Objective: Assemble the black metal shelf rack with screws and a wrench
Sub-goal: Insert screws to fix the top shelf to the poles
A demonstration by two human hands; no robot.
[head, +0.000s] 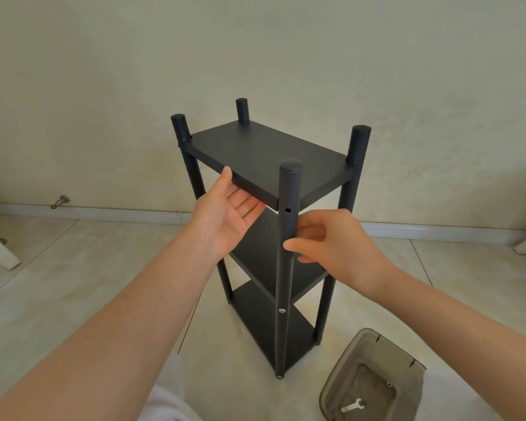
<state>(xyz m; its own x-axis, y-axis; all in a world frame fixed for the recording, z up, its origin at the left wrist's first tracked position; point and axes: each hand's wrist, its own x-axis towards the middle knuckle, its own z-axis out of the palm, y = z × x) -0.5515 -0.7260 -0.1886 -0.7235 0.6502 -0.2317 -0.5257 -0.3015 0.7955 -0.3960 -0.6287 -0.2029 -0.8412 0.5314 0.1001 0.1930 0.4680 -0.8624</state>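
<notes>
The black shelf rack (pixel 261 247) stands upright on the tiled floor (pixel 104 268), a little way in front of the far wall (pixel 255 56) and its baseboard (pixel 104 212). Bare floor lies open to the left of the rack and behind it. To the near right, a shallow grey tray (pixel 407 360) sits close to the rack's foot without touching it. The tray holds a small wrench (pixel 351 407) and a loose screw (pixel 388 383). The top shelf (pixel 264 153) sits between the four posts, whose capped ends rise above it. The left hand (pixel 225 217) is turned palm up at the shelf's near long edge. Its fingers (pixel 249 205) reach straight beneath the board and its thumb lies against the edge. The right hand (pixel 334 241) grips the near post (pixel 287 278), with its fingers (pixel 308 230) curled round it just below an unfilled screw hole (pixel 288 210) at top-shelf level. Lower on the same post a silver screw head (pixel 281 310) shows beside the middle shelf.
</notes>
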